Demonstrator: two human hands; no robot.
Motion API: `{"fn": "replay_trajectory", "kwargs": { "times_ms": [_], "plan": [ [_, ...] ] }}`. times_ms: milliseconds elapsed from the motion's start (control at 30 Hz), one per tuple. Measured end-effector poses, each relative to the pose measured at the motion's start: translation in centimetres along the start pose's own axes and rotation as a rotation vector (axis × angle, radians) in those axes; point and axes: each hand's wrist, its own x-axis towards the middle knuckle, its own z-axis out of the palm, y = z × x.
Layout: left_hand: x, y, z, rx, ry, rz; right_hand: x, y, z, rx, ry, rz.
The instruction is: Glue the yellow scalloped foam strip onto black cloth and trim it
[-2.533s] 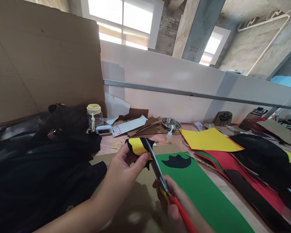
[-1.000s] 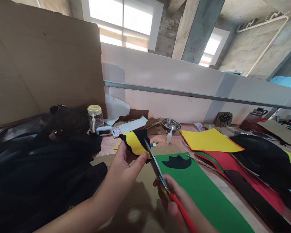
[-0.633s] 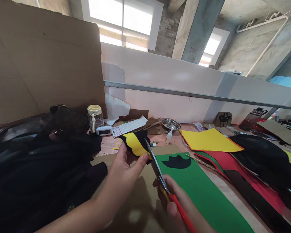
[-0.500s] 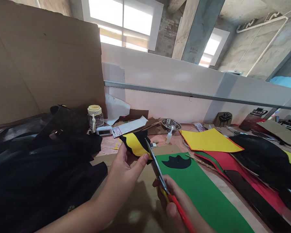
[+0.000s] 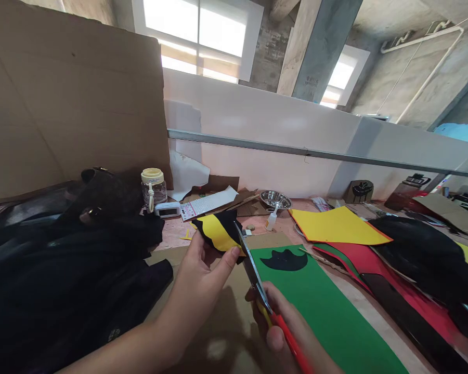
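Note:
Pinched between the thumb and fingers of my left hand (image 5: 208,272) is a black and yellow cutout (image 5: 218,231), raised above the brown cardboard (image 5: 214,322). My right hand (image 5: 275,317) grips red-handled scissors (image 5: 253,272), whose blades point up and away. The blades lie along the right edge of the cutout and look nearly closed; whether they bite into it I cannot tell. Right of the scissors, a black scalloped cutout (image 5: 284,259) rests on a green sheet (image 5: 315,306).
Dark clothing (image 5: 62,280) is heaped at the left. Behind my hands stand a jar (image 5: 154,189), a small glue bottle (image 5: 272,219) and a metal bowl (image 5: 275,199). Yellow (image 5: 339,226) and red sheets (image 5: 405,283) lie to the right, by a black cap-like item (image 5: 421,249).
Almost nothing differs. Both hands, the cutout and the scissors keep nearly the same positions.

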Motion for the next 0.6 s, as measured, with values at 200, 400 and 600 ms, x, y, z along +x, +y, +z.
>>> {"fn": "replay_trajectory", "kwargs": {
  "times_ms": [200, 400, 600],
  "plan": [
    [0.0, -0.2, -0.2, 0.014, -0.016, 0.001, 0.1, -0.4, -0.1, 0.04, -0.012, 0.049],
    [0.3, 0.0, -0.3, -0.005, -0.062, 0.009, 1.3, -0.2, 0.4, 0.124, -0.042, 0.179],
    [0.7, 0.3, -0.6, -0.019, -0.095, 0.016, 1.7, 0.8, 0.2, 0.106, -0.049, 0.159]
  ]
}}
